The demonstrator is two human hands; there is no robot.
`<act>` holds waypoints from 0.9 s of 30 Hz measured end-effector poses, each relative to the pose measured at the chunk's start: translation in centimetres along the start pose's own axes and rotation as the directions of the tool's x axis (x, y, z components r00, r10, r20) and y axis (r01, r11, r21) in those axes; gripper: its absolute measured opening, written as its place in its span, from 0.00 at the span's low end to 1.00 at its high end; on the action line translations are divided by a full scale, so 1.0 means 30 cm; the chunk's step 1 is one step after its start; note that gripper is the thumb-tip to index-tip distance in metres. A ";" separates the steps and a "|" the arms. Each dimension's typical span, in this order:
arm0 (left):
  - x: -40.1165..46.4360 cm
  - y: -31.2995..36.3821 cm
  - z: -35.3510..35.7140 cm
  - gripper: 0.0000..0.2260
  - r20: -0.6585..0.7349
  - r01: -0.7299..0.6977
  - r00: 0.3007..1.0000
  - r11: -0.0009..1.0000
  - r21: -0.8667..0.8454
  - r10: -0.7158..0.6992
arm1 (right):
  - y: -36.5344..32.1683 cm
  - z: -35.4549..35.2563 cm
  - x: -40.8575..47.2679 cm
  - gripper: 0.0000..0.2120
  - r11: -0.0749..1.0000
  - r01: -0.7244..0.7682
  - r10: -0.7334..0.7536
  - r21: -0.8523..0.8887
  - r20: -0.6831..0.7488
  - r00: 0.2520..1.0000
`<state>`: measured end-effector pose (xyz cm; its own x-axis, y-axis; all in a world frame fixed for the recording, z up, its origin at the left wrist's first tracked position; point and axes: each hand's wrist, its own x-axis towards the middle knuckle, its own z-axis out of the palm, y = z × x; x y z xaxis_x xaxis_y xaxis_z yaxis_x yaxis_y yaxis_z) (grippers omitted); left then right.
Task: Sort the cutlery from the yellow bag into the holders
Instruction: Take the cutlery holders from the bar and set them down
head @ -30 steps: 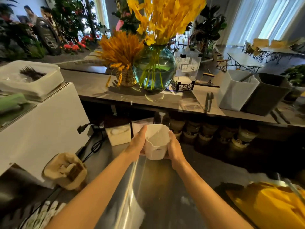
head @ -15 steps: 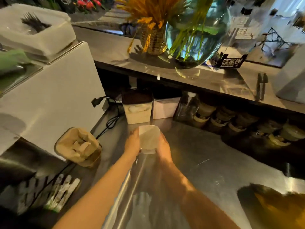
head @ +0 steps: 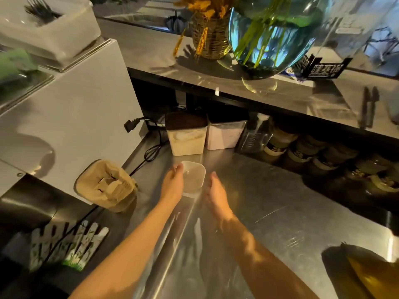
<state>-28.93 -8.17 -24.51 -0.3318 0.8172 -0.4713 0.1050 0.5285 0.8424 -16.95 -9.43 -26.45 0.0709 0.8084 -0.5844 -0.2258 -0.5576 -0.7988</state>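
Your left hand rested against the side of one translucent plastic holder standing upright on the steel table, fingers straight along its wall rather than wrapped round it. Your right hand hung just beside the holder's other side, fingers relaxed, holding nothing; whether it touched the wall cannot be told.

The holder looked empty, thin-walled and light, likely to skate on the polished steel and tip if knocked at the rim. It would be best taken low, by two opposite walls.

One yellow bag lay at the table's near right corner, well apart from the holder; its cutlery was not visible. Two lidded tubs stood side by side just beyond the holder, under the upper shelf. One tan fabric caddy sat to the left, and one pale box holding dark forks stood at the far upper left.
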 end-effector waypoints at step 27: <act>-0.594 0.699 0.848 0.22 0.399 -0.340 0.801 0.888 -0.310 0.447 | -0.807 -0.979 -0.277 0.15 0.746 0.478 -0.659 -0.463 -0.412 0.630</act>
<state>3.03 -5.81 -5.08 0.1557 0.9822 -0.1055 -0.0847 0.1197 0.9892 16.47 -8.20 -6.44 0.5936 0.7986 0.0994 0.3149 -0.1169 -0.9419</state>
